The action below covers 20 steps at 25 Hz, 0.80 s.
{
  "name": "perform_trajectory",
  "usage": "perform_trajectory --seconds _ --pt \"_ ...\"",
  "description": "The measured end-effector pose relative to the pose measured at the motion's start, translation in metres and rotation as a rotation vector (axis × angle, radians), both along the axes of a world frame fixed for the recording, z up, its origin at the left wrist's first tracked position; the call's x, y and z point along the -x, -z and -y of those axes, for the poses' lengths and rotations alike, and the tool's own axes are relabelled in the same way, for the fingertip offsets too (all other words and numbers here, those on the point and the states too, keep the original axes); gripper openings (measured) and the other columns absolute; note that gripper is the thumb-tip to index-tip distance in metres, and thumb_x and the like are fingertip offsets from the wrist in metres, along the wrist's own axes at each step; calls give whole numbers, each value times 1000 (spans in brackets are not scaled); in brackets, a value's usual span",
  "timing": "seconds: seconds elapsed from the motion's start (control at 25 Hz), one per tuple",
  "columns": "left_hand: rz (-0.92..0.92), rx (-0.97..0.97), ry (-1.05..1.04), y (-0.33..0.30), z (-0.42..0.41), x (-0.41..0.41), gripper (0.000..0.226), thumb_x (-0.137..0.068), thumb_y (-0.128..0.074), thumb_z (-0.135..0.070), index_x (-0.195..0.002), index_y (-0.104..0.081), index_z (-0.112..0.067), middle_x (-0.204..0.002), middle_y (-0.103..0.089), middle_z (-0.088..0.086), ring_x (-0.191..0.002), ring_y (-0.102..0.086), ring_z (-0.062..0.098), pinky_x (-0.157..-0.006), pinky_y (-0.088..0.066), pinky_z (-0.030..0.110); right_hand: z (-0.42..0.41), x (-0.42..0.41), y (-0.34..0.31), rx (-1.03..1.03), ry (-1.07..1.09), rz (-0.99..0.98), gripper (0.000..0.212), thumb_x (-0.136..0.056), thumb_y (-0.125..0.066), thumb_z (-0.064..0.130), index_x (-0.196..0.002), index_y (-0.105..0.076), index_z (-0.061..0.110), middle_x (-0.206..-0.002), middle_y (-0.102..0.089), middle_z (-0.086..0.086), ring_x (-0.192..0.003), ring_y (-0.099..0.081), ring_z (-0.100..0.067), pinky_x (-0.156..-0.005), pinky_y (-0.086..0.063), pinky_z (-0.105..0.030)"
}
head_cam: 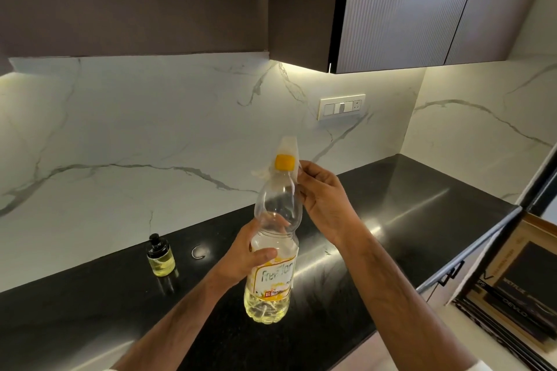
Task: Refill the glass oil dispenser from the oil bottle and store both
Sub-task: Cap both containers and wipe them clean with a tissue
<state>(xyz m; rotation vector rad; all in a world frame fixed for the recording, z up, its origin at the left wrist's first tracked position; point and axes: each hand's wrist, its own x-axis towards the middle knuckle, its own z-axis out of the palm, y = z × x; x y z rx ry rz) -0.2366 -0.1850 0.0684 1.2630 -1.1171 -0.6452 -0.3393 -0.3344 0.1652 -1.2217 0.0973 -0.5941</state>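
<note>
While both hands work at the bottle, held up over the counter, the scene reads so:

Left hand (251, 256): fingers and thumb curled round the middle of the oil bottle (272, 253), just above its label, holding it upright and lifted off the countertop (391, 220).

Right hand (324, 199): at 2 o'clock from the left hand, fingertips pinching a thin white paper tissue (290, 146) against the bottle's neck – the tissue stands up behind the yellow cap (284, 163), which sits on the bottle.

Oil bottle: clear plastic, yellow oil filling only the lower part, upper part empty; label partly hidden by the left thumb.

Glass oil dispenser (160, 256): standing on the black countertop at 9 o'clock from the bottle, well apart from it, dark top on, pale oil in its lower part.

Small ring (199, 251): a metallic curved piece lying on the counter just right of the dispenser – what it is, I cannot tell.

Switch plate (342, 107): on the marble backsplash at 1 o'clock above the bottle.

Open drawer (509, 289): at 4 o'clock, dark flat items inside.
</note>
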Motion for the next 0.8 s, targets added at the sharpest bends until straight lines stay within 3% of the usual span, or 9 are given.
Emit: perform_trajectory --seconds 0.12,0.24,0.36,0.44,0.52,0.6,0.72,0.8 --pt "14 -1 -36 -1 -1 -1 56 -74 -79 -60 -118 -64 -29 -110 -71 -4 -102 -70 20 -85 -57 32 -4 1 11 11 87 65 20 -97 -60 17 -111 -74 12 -103 -78 -6 -103 -72 -26 -99 -58 -40" --pt "31 14 -125 2 0 -6 66 -72 -81 -62 -118 -61 -19 -110 -72 0 -103 -71 23 -85 -57 34 -13 3 23 245 302 72 22 -99 -61 14 -118 -73 17 -104 -79 3 -105 -73 -19 -98 -59 -37" --pt "180 3 -270 7 2 -13 69 -71 -78 -67 -119 -59 -20 -113 -71 -4 -106 -70 22 -89 -57 38 -27 11 36 549 387 20 33 -101 -60 20 -133 -63 25 -132 -70 8 -119 -68 -4 -97 -58 -27" --pt "265 -25 -348 7 4 -13 59 -71 -77 -62 -117 -58 -30 -116 -70 -10 -109 -69 12 -92 -57 32 -30 15 43 635 427 29 36 -98 -63 31 -133 -66 23 -142 -64 2 -125 -65 -7 -94 -59 -24" --pt "352 -51 -435 3 5 -11 55 -68 -76 -59 -115 -55 -38 -116 -65 -18 -109 -64 0 -88 -52 15 -26 11 38 530 502 33 24 -97 -69 24 -119 -74 16 -127 -71 0 -114 -70 -13 -89 -61 -27" --pt "451 -65 -463 0 7 -8 59 -66 -77 -59 -115 -50 -41 -116 -58 -23 -110 -58 -5 -84 -46 6 -21 5 24 372 495 -55 26 -95 -72 23 -118 -62 14 -112 -69 2 -99 -72 -13 -81 -61 -25" --pt "569 -64 -457 -3 10 -3 65 -66 -82 -56 -118 -47 -38 -116 -52 -23 -112 -53 -6 -84 -44 4 -19 -2 12 272 279 -198 29 -101 -59 37 -124 -50 21 -108 -67 -1 -82 -74 -9 -69 -59 -21" --pt "554 -51 -452 -6 9 -3 65 -65 -82 -56 -117 -48 -39 -115 -54 -24 -112 -54 -4 -85 -46 7 -16 -4 11 318 236 -183 33 -102 -55 40 -123 -61 15 -110 -75 -3 -91 -77 -15 -78 -63 -27"
